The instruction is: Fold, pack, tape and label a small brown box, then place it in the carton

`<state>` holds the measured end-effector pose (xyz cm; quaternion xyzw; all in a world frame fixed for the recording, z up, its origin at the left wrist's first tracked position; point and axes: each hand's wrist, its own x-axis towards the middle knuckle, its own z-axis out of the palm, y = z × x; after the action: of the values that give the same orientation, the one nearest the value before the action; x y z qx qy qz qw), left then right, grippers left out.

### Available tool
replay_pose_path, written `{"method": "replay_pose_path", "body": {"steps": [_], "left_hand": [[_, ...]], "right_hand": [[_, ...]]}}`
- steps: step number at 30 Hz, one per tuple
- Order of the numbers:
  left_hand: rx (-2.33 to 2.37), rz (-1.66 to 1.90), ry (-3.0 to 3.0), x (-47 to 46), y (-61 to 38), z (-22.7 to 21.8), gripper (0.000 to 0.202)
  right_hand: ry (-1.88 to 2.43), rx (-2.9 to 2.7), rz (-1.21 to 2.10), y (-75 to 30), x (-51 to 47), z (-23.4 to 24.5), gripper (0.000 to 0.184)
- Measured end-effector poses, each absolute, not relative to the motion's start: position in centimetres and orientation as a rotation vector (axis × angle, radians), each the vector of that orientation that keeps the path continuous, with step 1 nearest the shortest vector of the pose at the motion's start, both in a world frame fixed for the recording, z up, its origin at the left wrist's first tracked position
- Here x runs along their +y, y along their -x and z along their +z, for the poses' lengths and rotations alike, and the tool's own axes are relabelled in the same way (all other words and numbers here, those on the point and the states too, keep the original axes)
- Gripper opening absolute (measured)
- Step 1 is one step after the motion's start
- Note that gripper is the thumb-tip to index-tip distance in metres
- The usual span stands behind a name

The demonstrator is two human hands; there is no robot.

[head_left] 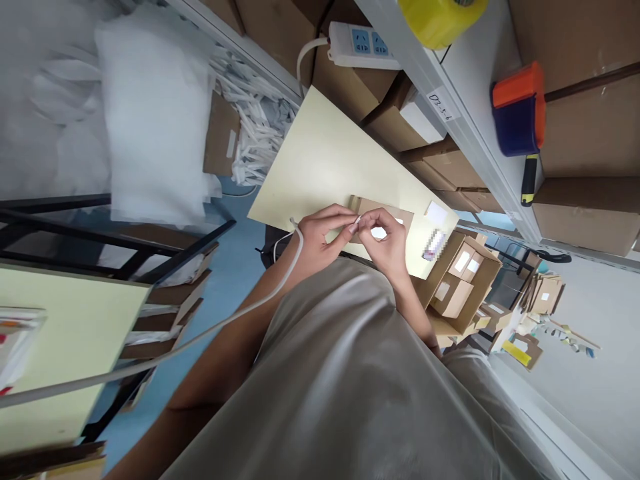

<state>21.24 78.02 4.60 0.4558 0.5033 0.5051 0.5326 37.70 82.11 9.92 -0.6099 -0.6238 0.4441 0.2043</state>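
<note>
My left hand and my right hand meet at the fingertips over the near edge of a pale yellow table. Thumb and fingers of both are closed in a pinch. Between them shows a tiny white piece, too small to name and mostly hidden by the fingers. Behind the hands a brown cardboard box lies on the table, partly covered by them. A white cable runs across my left forearm and ends near the wrist.
A power strip sits above the table's far side. The grey shelf carries a tape dispenser and a utility knife. On the right stands an open carton with smaller boxes; a black metal frame is at left.
</note>
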Motion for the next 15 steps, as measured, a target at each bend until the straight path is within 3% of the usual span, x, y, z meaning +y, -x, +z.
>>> {"method": "replay_pose_path", "body": {"steps": [15], "left_hand": [[1.155,1.132,-0.438,77.9,-21.4,2.5,0.041]], "right_hand": [[1.686,-1.696,1.346,-37.5,81.6,8.6,0.007]]}}
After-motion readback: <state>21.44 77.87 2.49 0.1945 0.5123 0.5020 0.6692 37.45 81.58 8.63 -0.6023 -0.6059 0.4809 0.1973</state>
